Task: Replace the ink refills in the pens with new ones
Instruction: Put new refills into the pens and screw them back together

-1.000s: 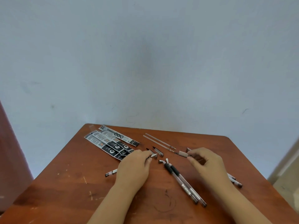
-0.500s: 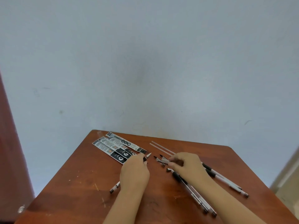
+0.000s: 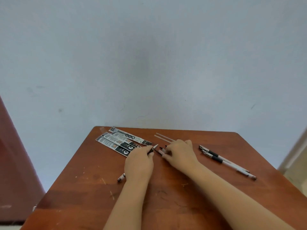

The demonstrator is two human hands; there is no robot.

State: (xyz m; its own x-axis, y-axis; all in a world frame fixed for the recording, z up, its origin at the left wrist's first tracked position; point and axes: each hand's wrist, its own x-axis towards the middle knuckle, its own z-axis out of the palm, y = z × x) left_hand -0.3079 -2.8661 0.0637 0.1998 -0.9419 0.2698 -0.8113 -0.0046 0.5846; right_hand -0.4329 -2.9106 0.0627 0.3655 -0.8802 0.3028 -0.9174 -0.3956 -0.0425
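We see the left hand (image 3: 138,163) at centre frame gripping a pen (image 3: 152,148), its tip poking out toward the upper right, its tail end showing below the wrist. Just right of it, the right hand (image 3: 180,151) curls over small pen parts (image 3: 161,151) on the table (image 3: 83,188); we cannot tell exactly what it pinches. Two clear refills (image 3: 163,138) lie just above it, refill packets (image 3: 122,141) at upper left, two pens (image 3: 227,161) well apart at right.

Single head view, forward-down over table (image 3: 83,188), seemingly tilted wallward.
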